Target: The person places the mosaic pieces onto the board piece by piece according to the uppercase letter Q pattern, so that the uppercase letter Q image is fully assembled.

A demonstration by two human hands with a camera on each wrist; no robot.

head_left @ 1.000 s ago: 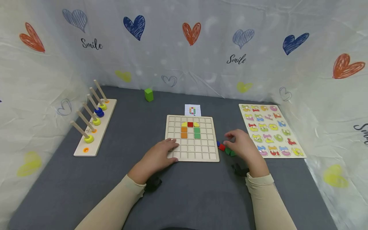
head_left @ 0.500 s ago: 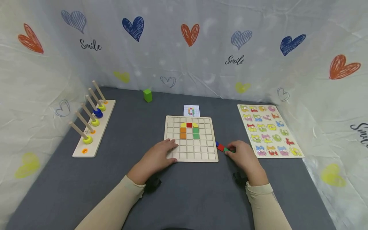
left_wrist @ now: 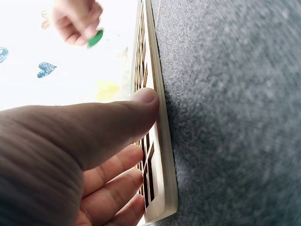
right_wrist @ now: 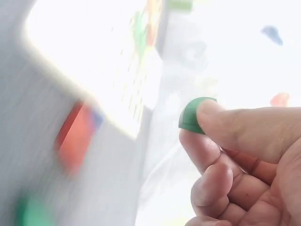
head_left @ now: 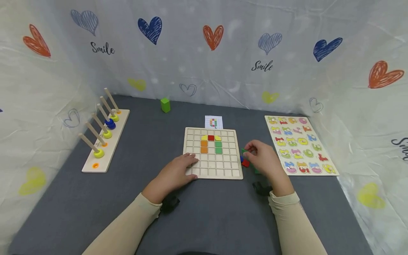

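Note:
My right hand (head_left: 264, 159) pinches a small green piece with a rounded edge (right_wrist: 190, 116) between thumb and fingertips, raised off the table just right of the board. A wooden grid board (head_left: 220, 173) lies in the middle, with yellow, red, orange and green pieces set in its upper cells. Across its lower left part rests my left hand (head_left: 173, 172); the thumb (left_wrist: 146, 96) touches the board's near edge in the left wrist view. Beside the board's right edge lie a red block (head_left: 245, 163), a blue piece (head_left: 241, 158) and a green piece (head_left: 256, 171), partly hidden by my right hand.
A card with a coloured letter pattern (head_left: 213, 122) lies behind the board. To the left stands a peg rack (head_left: 105, 159) with rings; to the right lies a letter puzzle board (head_left: 304, 145). A green block (head_left: 165, 105) sits near the back curtain.
My right hand reached down to the loose pieces, took hold of a green one and lifted it, moving slightly towards the board. The left hand has stayed in place.

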